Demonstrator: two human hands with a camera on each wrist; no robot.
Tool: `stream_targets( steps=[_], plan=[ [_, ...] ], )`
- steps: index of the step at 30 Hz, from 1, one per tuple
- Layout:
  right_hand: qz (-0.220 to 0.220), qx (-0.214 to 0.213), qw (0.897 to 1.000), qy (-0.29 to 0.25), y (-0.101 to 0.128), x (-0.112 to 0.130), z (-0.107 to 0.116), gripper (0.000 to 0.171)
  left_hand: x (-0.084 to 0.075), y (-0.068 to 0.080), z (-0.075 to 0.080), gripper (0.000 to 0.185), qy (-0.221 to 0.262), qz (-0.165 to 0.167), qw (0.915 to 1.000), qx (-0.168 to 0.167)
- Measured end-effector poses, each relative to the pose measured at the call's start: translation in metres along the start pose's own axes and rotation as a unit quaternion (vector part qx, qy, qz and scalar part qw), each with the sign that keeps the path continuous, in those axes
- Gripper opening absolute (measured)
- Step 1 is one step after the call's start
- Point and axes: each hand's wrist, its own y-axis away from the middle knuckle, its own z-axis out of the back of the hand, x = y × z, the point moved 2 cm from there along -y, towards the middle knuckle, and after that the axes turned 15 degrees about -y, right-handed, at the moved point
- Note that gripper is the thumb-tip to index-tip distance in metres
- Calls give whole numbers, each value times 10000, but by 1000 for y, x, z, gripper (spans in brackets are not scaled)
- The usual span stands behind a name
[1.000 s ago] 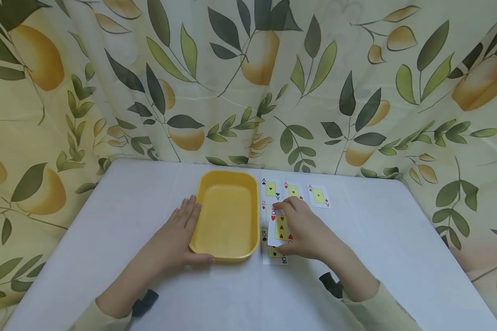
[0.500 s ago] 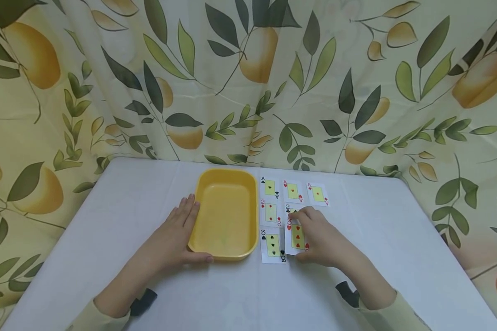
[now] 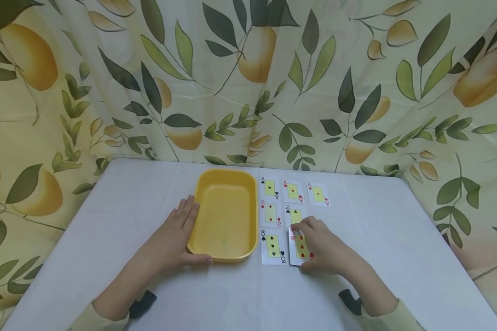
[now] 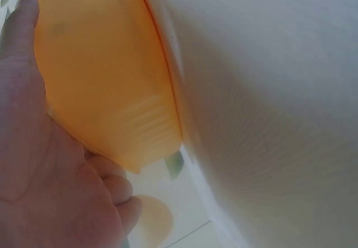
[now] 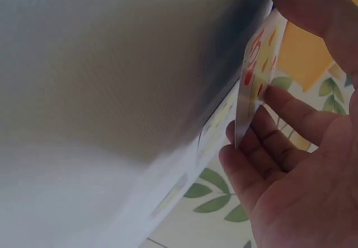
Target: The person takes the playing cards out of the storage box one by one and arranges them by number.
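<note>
You see the tray (image 3: 225,214) mid-table (image 3: 397,239), toward its far edge. Right of it, cards lie in 3 rows: 3 aces (image 3: 292,191) farthest, 2 twos (image 3: 271,213), 2 threes (image 3: 273,246) nearest.

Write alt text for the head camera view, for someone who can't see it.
A person's right hand pinches a three of hearts card, setting it beside the three of spades in a grid of playing cards on a white table. Their left hand rests flat against an empty yellow tray; a leaf-print curtain hangs behind.
</note>
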Motion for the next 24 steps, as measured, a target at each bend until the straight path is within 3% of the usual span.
stream_targets(
  steps=[6,11,16,20,24],
  plan=[
    [-188,182,9996,-143,2,-4,-1,95,0,0,1,136,12,-12,10000,-22],
    [-143,82,9997,-170,1,-6,8,103,2,0,2,136,10,58,10000,6],
    [-19,-604,9944,-871,-4,-3,38,98,8,1,1,137,20,133,9998,119],
    [419,-1580,9768,-1384,-7,2,56,74,17,3,1,132,183,64,9992,349],
    [730,-2140,9662,-1239,-7,4,53,59,33,10,9,112,522,-38,9984,235]
  ],
)
